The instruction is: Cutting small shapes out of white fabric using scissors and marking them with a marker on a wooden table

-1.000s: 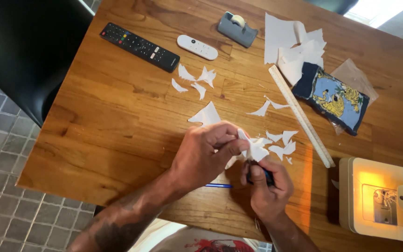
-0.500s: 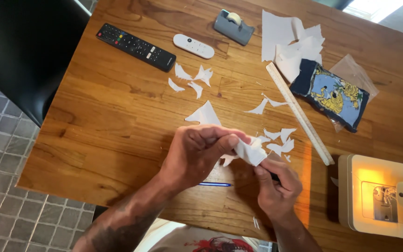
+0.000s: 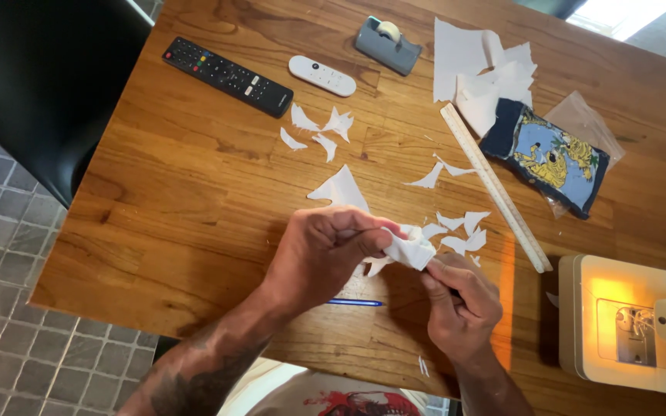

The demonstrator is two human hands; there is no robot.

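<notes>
1. Cutting step, I judge: left hand (image 3: 325, 254) pinches folded white paper (image 3: 410, 250) above the tabletop (image 3: 179, 200).
2. Right hand (image 3: 460, 304), at 4 o'clock, grips a hidden tool.
3. Next cut needs steady paper.

Left hand (image 3: 325, 254) pinches a crumpled white paper piece (image 3: 410, 248), and the right hand (image 3: 460, 306) closes in just under that grip. Paper scraps (image 3: 456, 231) are scattered right beside it on the table (image 3: 179, 208), with a blue pen (image 3: 354, 303) just below.
</notes>
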